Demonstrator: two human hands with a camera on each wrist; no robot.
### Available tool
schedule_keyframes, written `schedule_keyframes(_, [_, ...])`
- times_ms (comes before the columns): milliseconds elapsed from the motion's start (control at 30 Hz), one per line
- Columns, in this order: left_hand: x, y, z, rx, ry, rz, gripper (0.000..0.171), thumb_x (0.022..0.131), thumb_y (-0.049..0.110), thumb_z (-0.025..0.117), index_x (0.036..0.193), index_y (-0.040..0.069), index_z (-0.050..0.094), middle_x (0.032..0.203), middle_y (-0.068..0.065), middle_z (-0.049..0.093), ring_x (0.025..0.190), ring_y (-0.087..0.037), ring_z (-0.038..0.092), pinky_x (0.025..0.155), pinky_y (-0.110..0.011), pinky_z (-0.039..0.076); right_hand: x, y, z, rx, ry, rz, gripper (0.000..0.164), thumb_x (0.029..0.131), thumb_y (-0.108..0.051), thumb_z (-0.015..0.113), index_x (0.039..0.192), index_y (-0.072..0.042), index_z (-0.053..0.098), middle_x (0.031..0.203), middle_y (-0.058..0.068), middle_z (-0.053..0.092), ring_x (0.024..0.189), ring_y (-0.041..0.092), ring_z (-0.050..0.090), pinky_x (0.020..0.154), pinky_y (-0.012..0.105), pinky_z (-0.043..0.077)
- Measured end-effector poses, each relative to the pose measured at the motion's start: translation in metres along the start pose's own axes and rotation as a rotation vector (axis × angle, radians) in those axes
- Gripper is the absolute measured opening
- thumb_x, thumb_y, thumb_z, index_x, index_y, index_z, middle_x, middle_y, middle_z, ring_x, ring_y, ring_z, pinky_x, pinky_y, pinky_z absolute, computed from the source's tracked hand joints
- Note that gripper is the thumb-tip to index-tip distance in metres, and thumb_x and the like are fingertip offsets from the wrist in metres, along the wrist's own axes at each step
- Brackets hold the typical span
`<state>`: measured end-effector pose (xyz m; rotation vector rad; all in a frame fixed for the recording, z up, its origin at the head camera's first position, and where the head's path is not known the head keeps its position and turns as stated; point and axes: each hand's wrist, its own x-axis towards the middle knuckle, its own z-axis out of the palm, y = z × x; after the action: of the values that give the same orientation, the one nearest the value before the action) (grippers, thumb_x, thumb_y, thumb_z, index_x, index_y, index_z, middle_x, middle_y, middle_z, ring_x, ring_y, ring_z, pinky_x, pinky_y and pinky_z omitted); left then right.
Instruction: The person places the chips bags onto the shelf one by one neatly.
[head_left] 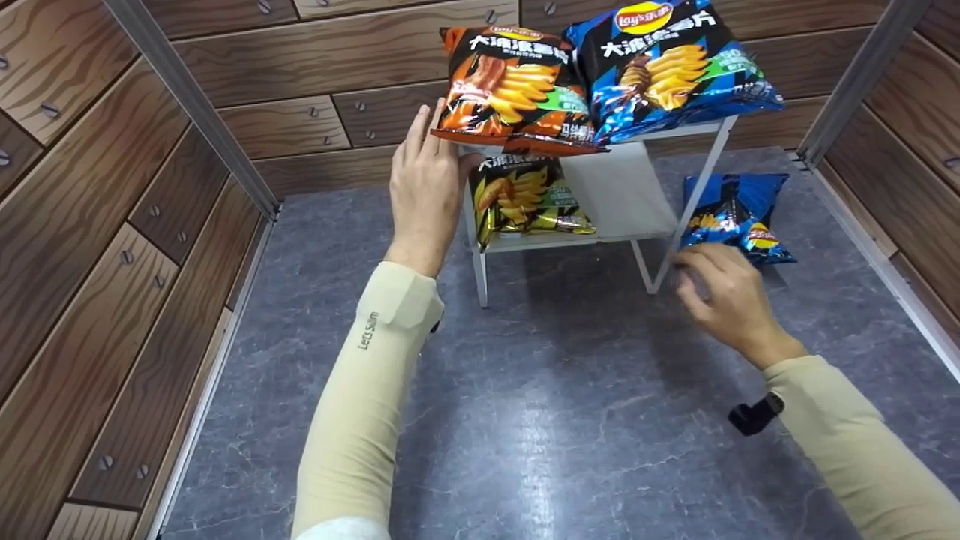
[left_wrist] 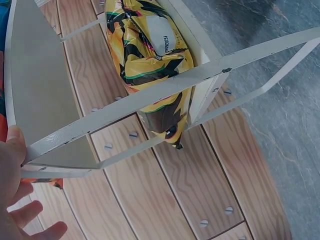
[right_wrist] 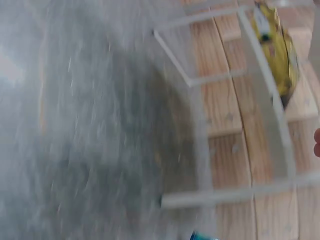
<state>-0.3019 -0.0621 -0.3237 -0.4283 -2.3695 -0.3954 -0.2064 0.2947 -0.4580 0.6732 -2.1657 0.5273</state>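
Note:
My left hand (head_left: 426, 180) is at the left side of a white two-tier rack (head_left: 630, 187), fingers straight beside an orange chip bag (head_left: 517, 90). In the left wrist view its thumb (left_wrist: 16, 142) touches the rack's frame. A blue chip bag (head_left: 667, 71) lies beside the orange one on the top tier. On the lower tier sits a yellow-and-black chip bag (head_left: 525, 196). My right hand (head_left: 724, 300), loosely curled with nothing visible in it, is by the rack's front right leg. Just beyond it, another blue chip bag (head_left: 739, 214) lies on the floor.
Wood-patterned wall panels (head_left: 360, 56) stand behind and on both sides, with metal posts (head_left: 187, 105) at the corners. A grey marbled floor (head_left: 540, 420) spreads under the rack. The right wrist view is blurred.

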Motion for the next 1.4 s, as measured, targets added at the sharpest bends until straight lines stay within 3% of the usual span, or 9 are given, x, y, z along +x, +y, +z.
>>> schedule_keyframes(233, [0.0,-0.003,0.0,0.015,0.0,-0.004,0.064,0.093,0.043,0.054,0.146,0.008,0.046,0.154,-0.008,0.046,0.145,-0.025,0.039,0.115,-0.042,0.038,-0.014,0.045,-0.01,-0.138,-0.041,0.214,0.02,0.085,0.002,0.056,0.102,0.005,0.066,0.098,0.022,0.063,0.089,0.04,0.058,0.077,0.053,0.044])
schedule_keyframes(433, [0.0,-0.002,0.001,0.018,0.011,0.004,0.064,0.092,0.045,0.053,0.146,0.01,0.047,0.154,-0.007,0.046,0.145,-0.024,0.039,0.117,-0.042,0.035,-0.013,0.07,-0.013,-0.179,-0.17,0.462,0.027,0.091,-0.001,0.053,0.115,0.008,0.059,0.119,0.029,0.054,0.107,0.047,0.049,0.087,0.061,0.038])
schedule_keyframes(733, [-0.001,-0.002,0.001,0.023,0.033,0.006,0.067,0.092,0.046,0.054,0.147,0.01,0.045,0.154,-0.007,0.047,0.146,-0.024,0.038,0.116,-0.042,0.035,-0.005,0.096,-0.002,-0.192,-0.384,0.628,0.041,0.092,-0.006,0.049,0.13,0.01,0.049,0.142,0.033,0.038,0.125,0.055,0.037,0.099,0.067,0.03])
schedule_keyframes(967, [0.0,-0.001,0.002,0.037,0.011,0.008,0.066,0.093,0.047,0.052,0.148,0.01,0.045,0.154,-0.007,0.046,0.146,-0.023,0.038,0.116,-0.043,0.035,-0.008,0.106,0.005,-0.223,-0.54,0.67,0.058,0.091,-0.009,0.054,0.142,0.012,0.035,0.153,0.037,0.021,0.134,0.061,0.025,0.108,0.073,0.022])
schedule_keyframes(1133, [0.001,-0.001,0.001,0.049,0.017,0.014,0.067,0.092,0.047,0.053,0.147,0.01,0.045,0.154,-0.007,0.047,0.146,-0.023,0.038,0.116,-0.042,0.035,-0.009,0.11,0.008,-0.236,-0.588,0.644,0.063,0.089,-0.008,0.057,0.144,0.012,0.032,0.154,0.038,0.018,0.136,0.06,0.023,0.111,0.072,0.019])
schedule_keyframes(1267, [0.001,-0.001,0.001,0.063,0.008,0.012,0.067,0.093,0.047,0.052,0.148,0.01,0.044,0.154,-0.007,0.046,0.146,-0.023,0.037,0.116,-0.042,0.035,-0.01,0.116,0.008,-0.226,-0.623,0.647,0.072,0.09,-0.009,0.061,0.15,0.008,0.025,0.159,0.035,0.009,0.138,0.06,0.017,0.112,0.074,0.014])
schedule_keyframes(1400, [0.001,-0.001,0.002,0.071,-0.002,0.007,0.068,0.093,0.047,0.052,0.149,0.011,0.043,0.155,-0.006,0.045,0.147,-0.022,0.036,0.116,-0.042,0.036,-0.011,0.121,0.006,-0.171,-0.716,0.676,0.081,0.092,-0.01,0.062,0.156,0.001,0.014,0.162,0.031,-0.002,0.14,0.062,0.01,0.111,0.077,0.01])
